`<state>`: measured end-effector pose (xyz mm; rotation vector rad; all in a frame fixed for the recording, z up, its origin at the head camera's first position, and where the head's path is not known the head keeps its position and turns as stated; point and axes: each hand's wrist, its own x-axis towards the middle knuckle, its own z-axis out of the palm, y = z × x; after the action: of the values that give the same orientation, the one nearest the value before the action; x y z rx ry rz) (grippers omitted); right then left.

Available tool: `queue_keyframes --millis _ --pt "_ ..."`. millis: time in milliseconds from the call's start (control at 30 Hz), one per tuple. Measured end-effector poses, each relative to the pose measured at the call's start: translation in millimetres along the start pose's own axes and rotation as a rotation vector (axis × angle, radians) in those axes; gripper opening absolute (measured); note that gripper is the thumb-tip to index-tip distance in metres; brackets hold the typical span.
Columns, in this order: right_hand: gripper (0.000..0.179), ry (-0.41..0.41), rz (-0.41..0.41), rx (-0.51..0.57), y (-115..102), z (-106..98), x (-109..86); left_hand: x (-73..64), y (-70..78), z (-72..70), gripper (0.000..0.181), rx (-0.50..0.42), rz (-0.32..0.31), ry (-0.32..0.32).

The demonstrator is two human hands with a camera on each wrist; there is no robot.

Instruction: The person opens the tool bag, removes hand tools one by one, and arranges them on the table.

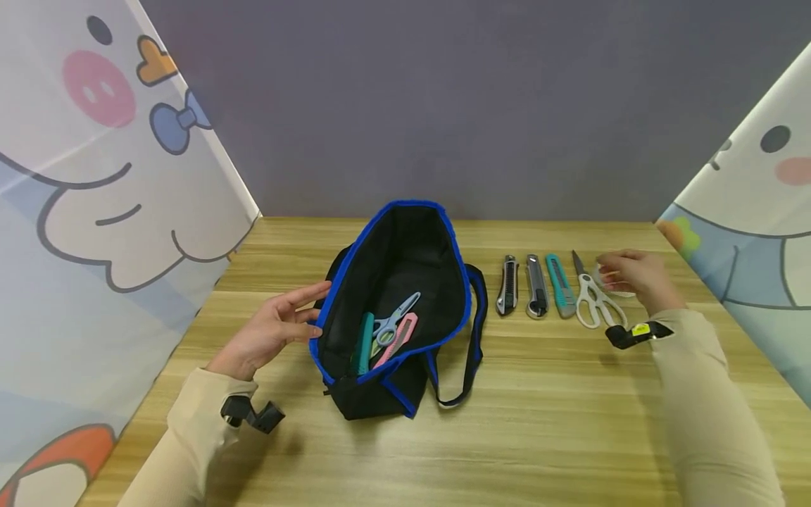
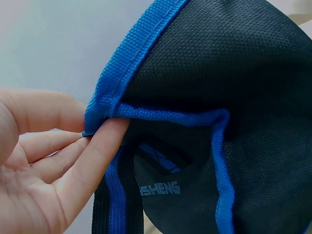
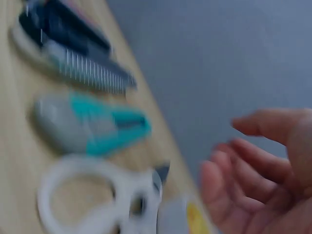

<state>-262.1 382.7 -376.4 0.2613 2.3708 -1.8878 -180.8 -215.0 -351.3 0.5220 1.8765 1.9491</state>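
A black tool bag with blue trim [image 1: 405, 211] stands with its mouth facing up. My left hand [image 1: 274, 331] pinches its left rim [image 2: 102, 109] between thumb and fingers. Inside lie blue-handled scissors [image 1: 395, 318], a pink cutter [image 1: 399, 339] and a teal item [image 1: 364, 343]. My right hand [image 1: 636, 274] hovers at the right end of a row, its fingers [image 3: 258, 119] loosely bent with nothing between them. Beneath it is a partly hidden whitish object [image 1: 624, 293], which shows some yellow in the blurred right wrist view. White-handled scissors [image 1: 594, 299] lie just left of it.
Left of the scissors, a teal utility knife [image 1: 560, 285], a silver utility knife [image 1: 537, 286] and a black-and-silver utility knife [image 1: 507, 285] lie side by side. The bag's strap [image 1: 476, 345] loops onto the wooden table [image 1: 538, 422]. A grey panel [image 1: 456, 105] stands behind.
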Motion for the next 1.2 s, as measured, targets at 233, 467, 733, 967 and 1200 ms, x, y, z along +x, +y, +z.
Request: queue_keyframes --millis 233,467,733,967,1200 --pt "0.047 -0.296 -0.042 -0.207 -50.4 65.1 -4.9 -1.1 -0.2 0.4 0.071 0.001 0.007 0.002" --pt "0.045 -0.448 -0.111 -0.183 -87.2 127.1 -3.2 -0.8 2.9 2.8 0.07 0.005 0.013 0.008" --pt "0.041 -0.576 -0.147 -0.158 -115.8 192.3 -0.6 -1.1 1.3 5.1 0.07 0.017 0.003 0.005" --pt "0.037 -0.645 -0.139 -0.127 -119.5 249.5 11.5 0.1 -2.1 4.6 0.071 -0.011 0.017 -0.012" --pt "0.026 -0.651 -0.146 -0.257 -120.9 289.5 5.6 1.1 -2.6 6.0 0.071 -0.01 0.019 -0.012"
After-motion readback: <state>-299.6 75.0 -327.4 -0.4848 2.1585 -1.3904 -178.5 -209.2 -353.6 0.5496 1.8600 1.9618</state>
